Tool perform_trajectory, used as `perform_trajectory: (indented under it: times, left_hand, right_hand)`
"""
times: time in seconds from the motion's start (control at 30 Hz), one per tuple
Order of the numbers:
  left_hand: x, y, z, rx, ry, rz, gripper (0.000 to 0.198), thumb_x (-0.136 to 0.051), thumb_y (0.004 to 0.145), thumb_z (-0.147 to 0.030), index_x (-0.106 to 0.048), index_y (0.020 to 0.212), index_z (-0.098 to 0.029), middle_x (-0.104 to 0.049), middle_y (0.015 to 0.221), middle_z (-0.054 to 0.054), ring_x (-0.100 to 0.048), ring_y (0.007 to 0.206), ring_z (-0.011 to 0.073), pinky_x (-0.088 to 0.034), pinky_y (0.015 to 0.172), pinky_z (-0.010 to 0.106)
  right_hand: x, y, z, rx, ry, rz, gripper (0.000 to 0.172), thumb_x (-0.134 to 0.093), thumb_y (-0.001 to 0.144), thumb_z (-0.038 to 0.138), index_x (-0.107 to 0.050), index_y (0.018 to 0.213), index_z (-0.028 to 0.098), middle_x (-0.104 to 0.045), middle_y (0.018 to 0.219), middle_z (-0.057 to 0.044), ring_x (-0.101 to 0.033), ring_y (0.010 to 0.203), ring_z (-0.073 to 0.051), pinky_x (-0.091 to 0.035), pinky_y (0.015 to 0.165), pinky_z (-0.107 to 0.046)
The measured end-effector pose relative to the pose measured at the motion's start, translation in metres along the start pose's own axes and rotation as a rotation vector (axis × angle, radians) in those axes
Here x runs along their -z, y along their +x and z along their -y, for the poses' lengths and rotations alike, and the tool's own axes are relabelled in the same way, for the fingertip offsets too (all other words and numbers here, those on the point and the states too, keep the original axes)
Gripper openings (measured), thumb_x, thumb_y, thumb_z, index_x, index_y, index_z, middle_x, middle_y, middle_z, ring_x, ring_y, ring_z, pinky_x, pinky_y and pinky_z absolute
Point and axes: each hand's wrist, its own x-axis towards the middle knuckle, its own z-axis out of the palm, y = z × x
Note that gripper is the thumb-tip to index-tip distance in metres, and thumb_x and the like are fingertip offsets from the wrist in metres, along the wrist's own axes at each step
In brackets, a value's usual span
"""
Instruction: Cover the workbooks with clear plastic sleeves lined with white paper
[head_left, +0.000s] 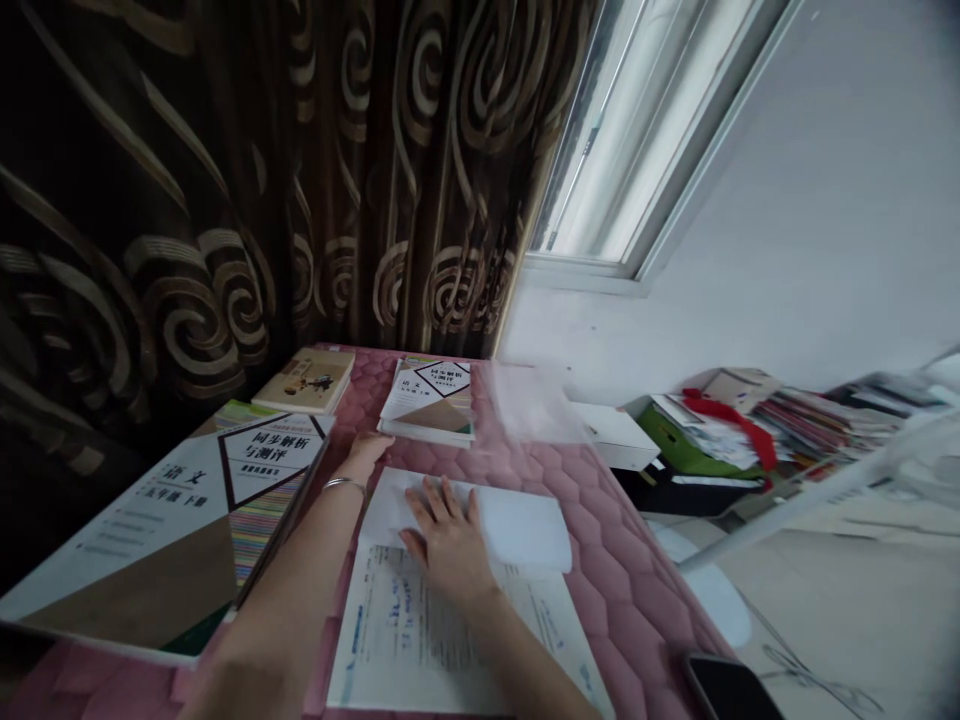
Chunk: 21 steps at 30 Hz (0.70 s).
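The right hand (452, 545) lies with fingers spread, gripping nothing, on the blank upper page (525, 525) of papers (551, 610) lying on the pink cover (611, 590). The left hand (366, 457) is just beside a white book (427, 395); I cannot tell its grip. Uneven pressing could crease or skew the page.

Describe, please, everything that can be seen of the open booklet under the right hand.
The open booklet looks like thin paper and lies spread on the pink, hexagon-patterned cover. Its nearer page carries small print and blue handwriting, too blurred to read. Its farther part is white, with no marks that I can make out. The right hand lies on this white part, palm down, its grip open, and the forearm passes over the printed page.
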Motion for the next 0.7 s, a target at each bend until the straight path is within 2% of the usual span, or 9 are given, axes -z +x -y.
perform_trajectory:
  times: [0.07, 0.13, 0.2, 0.33, 0.43, 0.5, 0.57, 0.7]
  left_hand:
    - [0.001, -0.005, -0.004, 0.03, -0.024, 0.043, 0.026, -0.061, 0.087, -0.034, -0.064, 0.102, -0.013, -0.069, 0.094, 0.007, -0.067, 0.082, 0.0205, -0.055, 0.073, 0.036]
    - [0.007, -0.015, -0.004, 0.023, -0.041, 0.065, 0.02, -0.062, 0.084, -0.033, -0.064, 0.086, -0.014, -0.069, 0.073, 0.003, -0.068, 0.068, 0.0187, -0.054, 0.066, 0.032]
    - [0.017, -0.029, 0.002, -0.004, -0.062, 0.065, 0.019, -0.061, 0.082, -0.034, -0.064, 0.083, -0.016, -0.07, 0.069, 0.002, -0.068, 0.068, 0.0181, -0.053, 0.067, 0.03]
    - [0.033, -0.06, 0.024, -0.069, -0.175, 0.11, 0.031, -0.058, 0.079, -0.041, -0.063, 0.097, -0.016, -0.074, 0.076, 0.005, -0.07, 0.081, 0.0213, -0.053, 0.073, 0.031]
    - [0.035, -0.075, 0.041, -0.064, -0.229, 0.092, 0.037, -0.061, 0.076, -0.035, -0.058, 0.106, -0.015, -0.074, 0.089, 0.007, -0.07, 0.088, 0.0222, -0.053, 0.076, 0.032]
    - [0.034, -0.08, 0.049, -0.058, -0.234, 0.045, 0.041, -0.062, 0.072, -0.026, -0.056, 0.11, -0.015, -0.073, 0.097, 0.007, -0.069, 0.092, 0.0216, -0.052, 0.079, 0.032]
    - [0.031, -0.083, 0.052, -0.073, -0.248, 0.05, 0.046, -0.062, 0.07, -0.02, -0.053, 0.115, -0.015, -0.072, 0.101, 0.007, -0.068, 0.093, 0.0209, -0.052, 0.081, 0.032]
    - [0.027, -0.086, 0.053, -0.16, -0.27, 0.051, 0.049, -0.061, 0.069, -0.016, -0.052, 0.117, -0.017, -0.069, 0.11, 0.008, -0.066, 0.1, 0.0206, -0.05, 0.088, 0.033]
  right_hand:
    - [-0.001, -0.001, 0.0, -0.005, -0.003, -0.021, 0.051, -0.045, 0.094, 0.045, -0.042, 0.144, 0.032, -0.042, 0.15, -0.007, -0.033, 0.138, -0.036, -0.023, 0.108, -0.066]
    - [-0.001, -0.003, 0.0, 0.002, -0.003, -0.032, 0.052, -0.045, 0.094, 0.044, -0.039, 0.145, 0.033, -0.038, 0.152, -0.006, -0.031, 0.14, -0.036, -0.022, 0.108, -0.066]
    - [0.0, -0.005, 0.001, 0.016, 0.006, -0.025, 0.054, -0.045, 0.094, 0.045, -0.037, 0.146, 0.034, -0.036, 0.153, -0.005, -0.03, 0.14, -0.036, -0.021, 0.108, -0.067]
    - [0.002, -0.01, 0.005, 0.041, 0.029, 0.016, 0.055, -0.046, 0.094, 0.046, -0.036, 0.147, 0.034, -0.04, 0.151, -0.006, -0.034, 0.138, -0.036, -0.021, 0.108, -0.066]
    - [0.002, -0.012, 0.008, 0.066, 0.039, 0.039, 0.054, -0.047, 0.094, 0.046, -0.038, 0.146, 0.034, -0.044, 0.149, -0.006, -0.037, 0.136, -0.036, -0.024, 0.108, -0.064]
    - [0.002, -0.011, 0.01, 0.072, 0.036, 0.044, 0.053, -0.048, 0.093, 0.046, -0.04, 0.145, 0.034, -0.044, 0.148, -0.006, -0.038, 0.135, -0.036, -0.026, 0.108, -0.063]
    - [0.002, -0.01, 0.011, 0.068, 0.025, 0.045, 0.052, -0.048, 0.093, 0.046, -0.042, 0.144, 0.033, -0.045, 0.148, -0.007, -0.039, 0.134, -0.036, -0.026, 0.108, -0.063]
    - [0.001, -0.008, 0.01, 0.067, -0.004, 0.036, 0.05, -0.048, 0.093, 0.046, -0.046, 0.141, 0.032, -0.044, 0.148, -0.007, -0.039, 0.134, -0.036, -0.026, 0.107, -0.063]
